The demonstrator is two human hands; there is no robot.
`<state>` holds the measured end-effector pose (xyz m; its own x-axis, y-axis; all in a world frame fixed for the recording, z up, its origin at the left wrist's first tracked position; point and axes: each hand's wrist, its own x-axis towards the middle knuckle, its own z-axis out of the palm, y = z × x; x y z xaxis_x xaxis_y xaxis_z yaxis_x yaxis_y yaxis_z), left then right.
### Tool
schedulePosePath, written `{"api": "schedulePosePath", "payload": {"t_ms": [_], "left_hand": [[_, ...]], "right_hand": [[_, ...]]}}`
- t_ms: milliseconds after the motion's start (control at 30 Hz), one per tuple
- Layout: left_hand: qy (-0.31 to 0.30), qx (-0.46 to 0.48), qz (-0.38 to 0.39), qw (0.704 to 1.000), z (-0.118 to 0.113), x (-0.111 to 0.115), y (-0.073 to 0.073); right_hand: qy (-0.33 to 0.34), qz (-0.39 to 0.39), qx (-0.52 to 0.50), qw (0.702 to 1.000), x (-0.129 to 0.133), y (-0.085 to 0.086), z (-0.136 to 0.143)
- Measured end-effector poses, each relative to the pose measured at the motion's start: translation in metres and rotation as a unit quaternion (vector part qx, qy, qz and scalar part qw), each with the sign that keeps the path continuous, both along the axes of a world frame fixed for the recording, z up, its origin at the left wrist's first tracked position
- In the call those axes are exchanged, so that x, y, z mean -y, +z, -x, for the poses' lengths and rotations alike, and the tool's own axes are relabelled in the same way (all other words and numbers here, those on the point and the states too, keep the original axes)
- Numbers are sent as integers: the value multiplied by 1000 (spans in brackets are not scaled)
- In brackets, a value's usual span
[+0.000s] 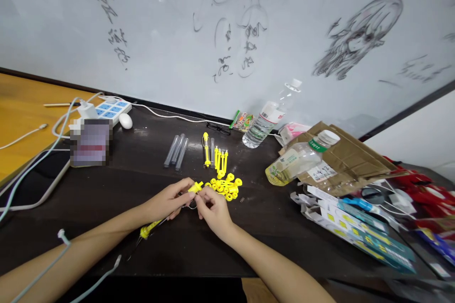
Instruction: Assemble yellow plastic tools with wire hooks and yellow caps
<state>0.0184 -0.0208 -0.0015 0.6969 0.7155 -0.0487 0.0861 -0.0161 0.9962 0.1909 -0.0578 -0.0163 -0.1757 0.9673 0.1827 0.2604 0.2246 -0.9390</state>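
Observation:
My left hand point(173, 200) is closed on a yellow plastic piece point(195, 188) near the front middle of the dark table. Against the same piece, my right hand point(212, 206) pinches at a small ring, partly hidden by the fingers. A thin rod with a yellow end point(145, 231) extends below my left wrist. Just beyond my right hand lies a pile of small yellow parts point(229, 186). Several yellow stems point(221, 160) and an assembled yellow piece with a clear tube point(206, 150) lie behind the pile. Clear tubes point(177, 151) rest farther left.
A water bottle point(261, 125) and a tea bottle point(296, 163) stand at the right, near cardboard point(341, 161) and a teal box point(369, 234). Left are a phone point(91, 143), power strip point(113, 109), white mouse point(125, 121) and cables. A whiteboard point(170, 47) rises behind.

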Motion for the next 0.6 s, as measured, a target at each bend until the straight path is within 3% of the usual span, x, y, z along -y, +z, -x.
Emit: {"api": "schedulePosePath", "payload": {"t_ms": [433,600], "left_hand": [[12,-12,20,1000,-3,6,-7],[24,26,52,998,-5,1,-13]], "right_hand": [[18,-194,221,956,-1,-2,-10],[24,-168,158,973,0,7,-13]]}}
